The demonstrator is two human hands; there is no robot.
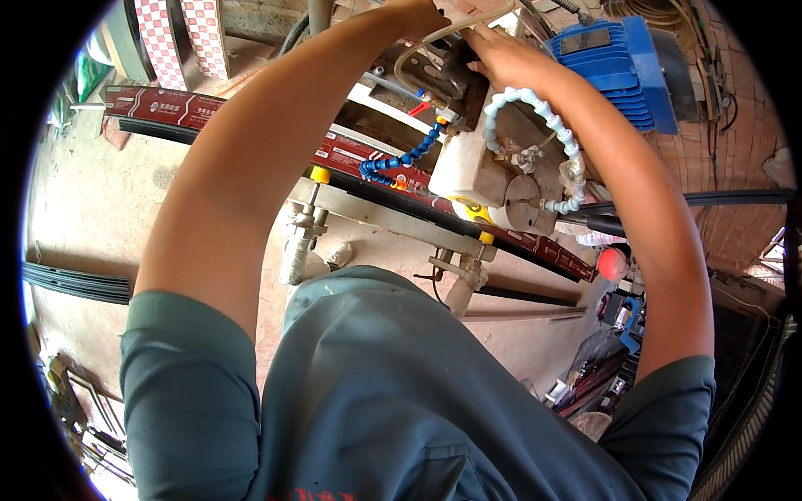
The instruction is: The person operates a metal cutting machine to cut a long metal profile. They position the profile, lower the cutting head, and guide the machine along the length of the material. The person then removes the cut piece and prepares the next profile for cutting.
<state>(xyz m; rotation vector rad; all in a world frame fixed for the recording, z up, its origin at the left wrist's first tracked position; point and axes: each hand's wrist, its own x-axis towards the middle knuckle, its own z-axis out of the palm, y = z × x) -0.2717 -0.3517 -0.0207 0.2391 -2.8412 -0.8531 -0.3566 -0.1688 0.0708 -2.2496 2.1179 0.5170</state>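
Beside the blue motor (622, 71), our left hand (415, 17) and right hand (501, 54) grip the clear hose (418, 46); tugging hard could, we judge, kink it.

A single head-worn fisheye camera looks steeply down over the wearer's chest and both outstretched forearms, close to the machine (501, 167) at the frame's top and high above the dusty floor (109, 209) (straight edges bow toward the dark circular rim).
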